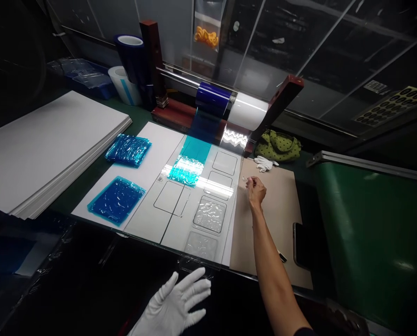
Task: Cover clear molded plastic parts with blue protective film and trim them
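Observation:
My right hand (255,191), bare, pinches a small clear film piece (244,178) above a tan cardboard sheet (271,233). A spare white glove (264,164) lies just beyond it. My left hand (175,303), in a white cotton glove, is spread open and holds nothing, just below the near edge of a transparent plastic template sheet (175,224) marked with rounded square outlines. Two clear film squares (209,213) lie on this sheet, and a strip of teal film (189,163) runs onto it from a blue film roll (213,98).
Two crumpled blue film squares (116,200) lie on a white board to the left, beside a stack of white boards (47,149). A white roll (248,111) sits on the rack. A green conveyor belt (372,242) runs along the right, with a phone (301,245) at its edge.

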`<state>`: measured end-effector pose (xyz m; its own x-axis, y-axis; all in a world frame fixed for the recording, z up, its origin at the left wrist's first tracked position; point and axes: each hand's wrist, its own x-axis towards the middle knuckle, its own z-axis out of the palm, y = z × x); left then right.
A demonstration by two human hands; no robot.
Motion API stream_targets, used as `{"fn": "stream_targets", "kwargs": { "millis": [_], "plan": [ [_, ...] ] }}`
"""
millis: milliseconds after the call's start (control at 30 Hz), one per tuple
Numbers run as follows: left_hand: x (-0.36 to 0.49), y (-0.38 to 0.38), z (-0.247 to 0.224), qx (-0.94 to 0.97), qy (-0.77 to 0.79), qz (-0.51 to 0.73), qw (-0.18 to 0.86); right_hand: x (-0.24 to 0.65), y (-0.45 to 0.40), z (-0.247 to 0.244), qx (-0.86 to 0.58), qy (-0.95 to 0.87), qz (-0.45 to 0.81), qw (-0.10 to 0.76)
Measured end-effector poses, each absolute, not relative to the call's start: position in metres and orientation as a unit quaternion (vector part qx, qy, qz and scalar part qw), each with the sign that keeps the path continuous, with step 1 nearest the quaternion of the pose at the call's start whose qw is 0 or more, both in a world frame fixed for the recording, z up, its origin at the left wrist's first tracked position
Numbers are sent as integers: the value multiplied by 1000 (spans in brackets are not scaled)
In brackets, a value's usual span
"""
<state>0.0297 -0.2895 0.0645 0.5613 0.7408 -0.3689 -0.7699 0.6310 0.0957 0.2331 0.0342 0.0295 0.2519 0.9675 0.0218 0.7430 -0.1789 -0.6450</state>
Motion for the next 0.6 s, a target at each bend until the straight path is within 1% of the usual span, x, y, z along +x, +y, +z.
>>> {"fn": "stream_targets", "kwargs": {
  "millis": [100,167,233,300,333,400,467,533,600],
  "plan": [
    [35,-279,81,154,283,409,854,250,-13,57,-657,-582,287,383],
    [46,-268,95,290,375,380,794,258,-54,80,-569,-569,373,461],
    [63,-258,109,427,482,340,685,262,-98,103,-500,-545,452,499],
    [82,-251,121,562,567,310,516,263,-142,123,-443,-504,539,509],
    [92,-251,125,620,587,303,424,263,-163,131,-413,-476,586,509],
    [108,-255,132,708,575,313,266,266,-201,141,-352,-413,673,502],
    [118,-265,136,758,535,333,168,274,-231,145,-311,-357,727,497],
    [124,-278,138,778,508,350,123,289,-251,144,-328,-331,728,503],
    [126,-290,141,788,496,350,98,308,-264,142,-415,-349,649,534]
  ]
}}
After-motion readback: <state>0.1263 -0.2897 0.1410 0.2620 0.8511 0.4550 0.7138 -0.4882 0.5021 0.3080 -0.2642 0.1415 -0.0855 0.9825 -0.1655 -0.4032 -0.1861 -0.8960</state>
